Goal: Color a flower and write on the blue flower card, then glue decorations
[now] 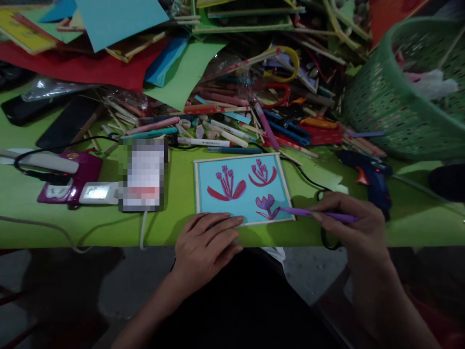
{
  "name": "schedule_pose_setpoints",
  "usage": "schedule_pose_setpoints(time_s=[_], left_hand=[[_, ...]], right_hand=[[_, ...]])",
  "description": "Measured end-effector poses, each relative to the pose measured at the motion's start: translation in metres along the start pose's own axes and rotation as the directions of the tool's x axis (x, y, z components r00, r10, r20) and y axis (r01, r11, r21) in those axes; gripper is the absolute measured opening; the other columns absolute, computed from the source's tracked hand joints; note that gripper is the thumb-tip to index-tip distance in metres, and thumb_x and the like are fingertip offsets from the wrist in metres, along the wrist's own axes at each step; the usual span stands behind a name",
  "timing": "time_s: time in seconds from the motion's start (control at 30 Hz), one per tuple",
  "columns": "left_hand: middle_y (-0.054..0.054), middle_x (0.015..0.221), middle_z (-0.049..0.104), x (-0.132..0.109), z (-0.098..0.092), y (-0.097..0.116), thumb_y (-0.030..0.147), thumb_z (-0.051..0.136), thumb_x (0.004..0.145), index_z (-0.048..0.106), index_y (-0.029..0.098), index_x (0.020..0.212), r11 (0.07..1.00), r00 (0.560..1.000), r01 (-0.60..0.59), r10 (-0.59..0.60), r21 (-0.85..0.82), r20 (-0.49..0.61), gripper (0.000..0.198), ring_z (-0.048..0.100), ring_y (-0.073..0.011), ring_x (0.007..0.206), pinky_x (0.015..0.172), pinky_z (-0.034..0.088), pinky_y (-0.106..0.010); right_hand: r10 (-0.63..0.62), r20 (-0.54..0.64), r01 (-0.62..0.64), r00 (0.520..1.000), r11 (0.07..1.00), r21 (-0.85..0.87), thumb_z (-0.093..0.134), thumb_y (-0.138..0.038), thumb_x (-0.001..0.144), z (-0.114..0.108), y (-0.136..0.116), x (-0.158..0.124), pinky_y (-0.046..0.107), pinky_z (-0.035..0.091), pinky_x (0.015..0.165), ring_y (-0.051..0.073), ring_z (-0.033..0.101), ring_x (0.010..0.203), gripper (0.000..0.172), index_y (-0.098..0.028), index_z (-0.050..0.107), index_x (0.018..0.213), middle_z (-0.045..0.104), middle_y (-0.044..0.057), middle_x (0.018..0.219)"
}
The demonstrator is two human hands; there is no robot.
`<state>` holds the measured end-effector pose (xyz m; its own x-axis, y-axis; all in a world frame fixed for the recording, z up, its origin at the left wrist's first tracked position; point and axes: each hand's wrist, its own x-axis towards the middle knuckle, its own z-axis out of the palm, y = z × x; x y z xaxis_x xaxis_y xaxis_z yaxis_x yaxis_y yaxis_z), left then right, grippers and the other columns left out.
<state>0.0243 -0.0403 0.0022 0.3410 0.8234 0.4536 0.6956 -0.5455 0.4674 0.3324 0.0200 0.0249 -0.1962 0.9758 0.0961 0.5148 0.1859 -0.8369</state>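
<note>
A blue card (225, 165) framed with thin wooden sticks lies near the table's front edge. Red and purple flowers are drawn on it, two larger ones above and a small tulip (265, 202) at the lower right. My right hand (350, 223) grips a purple marker (301, 212), its tip at the tulip's right leaf. Resting on the card's lower left edge, my left hand (210, 240) lies flat with its fingers stretched out and holds nothing.
Right of the card lie a blue glue gun (374, 177) and a green basket (381, 97). A phone (145, 177) with a cable and a purple power strip (87, 174) sit left. Markers, sticks and coloured paper (123, 19) pile up behind on the green table (174, 228).
</note>
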Motion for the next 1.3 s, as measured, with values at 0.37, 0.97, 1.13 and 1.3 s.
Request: schedule_pose_setpoints(time_s=[0.37,0.97,1.13,1.3], left_hand=[[0.000,0.113,0.079,0.0004,-0.0001,0.0005,0.032,0.064,0.094,0.070,0.024,0.097,1.000,1.000,-0.002,0.002,0.005,-0.014,0.010,0.071,-0.0189,0.105,0.094,0.050,-0.036],[0.000,0.115,0.079,0.0002,-0.0009,0.0005,0.030,0.065,0.094,0.069,0.024,0.097,1.000,1.000,0.004,-0.004,-0.001,-0.003,0.008,0.071,-0.0188,0.106,0.094,0.049,-0.036],[0.001,0.115,0.079,0.0005,-0.0006,0.0004,0.031,0.065,0.093,0.069,0.024,0.097,1.000,1.000,-0.004,0.004,0.001,-0.005,0.009,0.071,-0.0186,0.106,0.095,0.049,-0.036],[0.001,0.116,0.078,-0.0005,-0.0003,0.0001,0.031,0.066,0.093,0.069,0.023,0.097,1.000,1.000,0.002,-0.002,-0.001,0.001,0.009,0.070,-0.0184,0.108,0.096,0.049,-0.036]], right_hand=[[-0.040,0.052,0.038,0.998,0.999,0.031,0.077,-0.022,0.083,-0.0003,-0.0002,-0.0010,0.025,0.032,0.046,0.009,0.049,0.053,0.006,-0.026,0.072,0.081,0.058,-0.005,0.065],[-0.022,0.040,0.022,0.999,1.000,0.009,0.077,-0.021,0.080,0.0000,-0.0038,-0.0004,0.027,0.034,0.049,0.013,0.051,0.055,0.005,-0.026,0.075,0.080,0.062,-0.002,0.064],[0.029,-0.045,-0.028,0.999,0.999,0.017,0.078,-0.025,0.080,0.0022,-0.0052,-0.0014,0.028,0.032,0.048,0.012,0.048,0.053,0.005,-0.024,0.074,0.078,0.062,-0.002,0.065],[0.044,-0.069,-0.044,0.997,0.999,0.010,0.079,-0.028,0.080,0.0034,-0.0063,-0.0022,0.028,0.033,0.048,0.013,0.050,0.054,0.008,-0.024,0.073,0.075,0.062,-0.001,0.065]])
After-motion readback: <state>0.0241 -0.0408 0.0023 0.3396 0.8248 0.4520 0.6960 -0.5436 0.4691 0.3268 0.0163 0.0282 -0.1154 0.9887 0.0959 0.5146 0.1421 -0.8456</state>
